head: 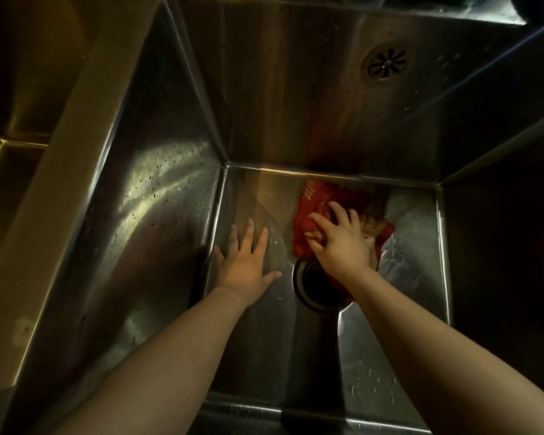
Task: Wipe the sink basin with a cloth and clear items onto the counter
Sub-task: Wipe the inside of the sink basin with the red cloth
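While the wiping looks under way rather than finished, the near floor of the basin [264,356] is bare steel with a few drops. The left hand [245,262] lies flat on it, fingers straight and spread, holding nothing; the drain [308,287] just beside it is half covered. The right hand [339,240] bends its fingers into the red cloth [314,199], bunched on the floor by the far wall; a pale patch right of the cloth I cannot identify. No other loose items show in the basin, so clearing seems done. Drops on the left wall [157,189] suggest the walls are yet to wipe; high on the far wall sits a grate [387,62].
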